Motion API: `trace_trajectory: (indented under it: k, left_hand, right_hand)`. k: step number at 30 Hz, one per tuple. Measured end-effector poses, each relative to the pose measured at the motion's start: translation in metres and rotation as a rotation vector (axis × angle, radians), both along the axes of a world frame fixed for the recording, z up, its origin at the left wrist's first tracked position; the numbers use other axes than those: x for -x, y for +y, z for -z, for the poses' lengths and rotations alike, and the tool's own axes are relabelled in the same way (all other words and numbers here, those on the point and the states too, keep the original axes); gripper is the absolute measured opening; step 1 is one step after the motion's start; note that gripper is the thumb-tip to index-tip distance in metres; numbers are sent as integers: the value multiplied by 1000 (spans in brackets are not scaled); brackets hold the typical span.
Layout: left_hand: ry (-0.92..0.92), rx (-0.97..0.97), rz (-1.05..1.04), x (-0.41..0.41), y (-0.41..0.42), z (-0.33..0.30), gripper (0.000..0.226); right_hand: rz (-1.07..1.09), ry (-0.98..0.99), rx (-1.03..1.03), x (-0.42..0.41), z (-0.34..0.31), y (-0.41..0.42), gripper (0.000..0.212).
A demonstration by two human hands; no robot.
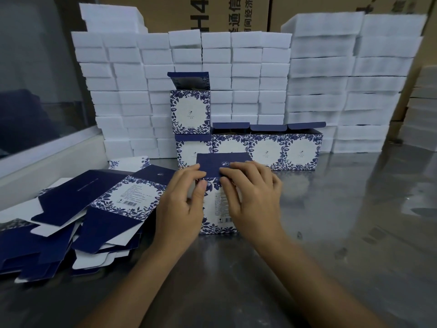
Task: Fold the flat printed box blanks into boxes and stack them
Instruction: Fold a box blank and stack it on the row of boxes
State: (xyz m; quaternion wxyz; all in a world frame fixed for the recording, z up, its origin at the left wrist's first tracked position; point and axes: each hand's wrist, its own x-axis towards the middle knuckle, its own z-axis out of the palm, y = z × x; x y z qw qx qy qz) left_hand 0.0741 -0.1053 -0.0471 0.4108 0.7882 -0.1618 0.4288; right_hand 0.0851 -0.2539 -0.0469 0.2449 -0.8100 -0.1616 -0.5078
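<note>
Hands: two bare hands work at the middle of the table (331, 233), forearms reaching in from the bottom edge.
Left hand (179, 202): fingers curled, thumb and fingertips pinching the near left corner of the navy flap (222, 165).
Right hand (250, 197): fingers bent over the flap's near right edge, fingertips pressing on it, thumb against the box face below.
Box in hand (218, 214): one, standing on the table between the two hands, its barcode side towards the camera, its flap tilted back over the top; the flap edge lies under the fingertips of both hands.
Folded boxes: five behind the hands. Four form a row (267, 150) on the table, side by side and touching, three with lids standing open; one top box (190, 112) sits on the leftmost, lid open.
Blanks (82, 209): a loose overlapping pile to the left, touching the left wrist; too jumbled to count.
Foam blocks (236, 67): white stacks in many columns forming a wall behind the boxes; number unclear.
Cartons (236, 13): brown, printed, behind the foam.
</note>
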Motion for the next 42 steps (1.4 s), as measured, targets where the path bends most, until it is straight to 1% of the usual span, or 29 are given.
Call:
trace_trajectory:
  k: [2,5,9,16,22,26,29,32,35,38,42]
  left_hand:
    - [-24,-1,-17,1,-2,0,22]
    - [-50,-10,-34,1,-5,0,21]
    - [-77,-8,-37,0,-6,-1,17]
    - [-66,66,-10,-2,-5,-2,9]
    - [-56,68,25,-1,1,1,13]
    - [-42,91,27,-2,-2,3,12]
    - [-34,116,38,-2,-4,4,10]
    - [-12,160,72,-3,-4,5,12]
    - [-15,176,88,-3,-5,5,10]
    - [-7,180,90,-4,-5,5,10]
    - [5,195,65,-5,-7,6,10]
  right_hand:
    - [2,-8,17,0,1,4,28]
    - [-15,-5,49,2,1,14,22]
    - [-33,11,16,3,0,19,15]
    - [-31,25,20,4,-4,18,14]
    - [-117,14,-101,-2,1,4,16]
    - [-84,46,-122,-2,-2,6,13]
    - [-109,37,-158,-2,0,5,12]
    - [-201,117,-252,-1,3,-6,17]
    - [-255,182,-319,-1,0,-13,14]
    - [-289,169,-352,-4,-4,-16,9]
    - [-284,127,-352,-6,-4,-16,8]
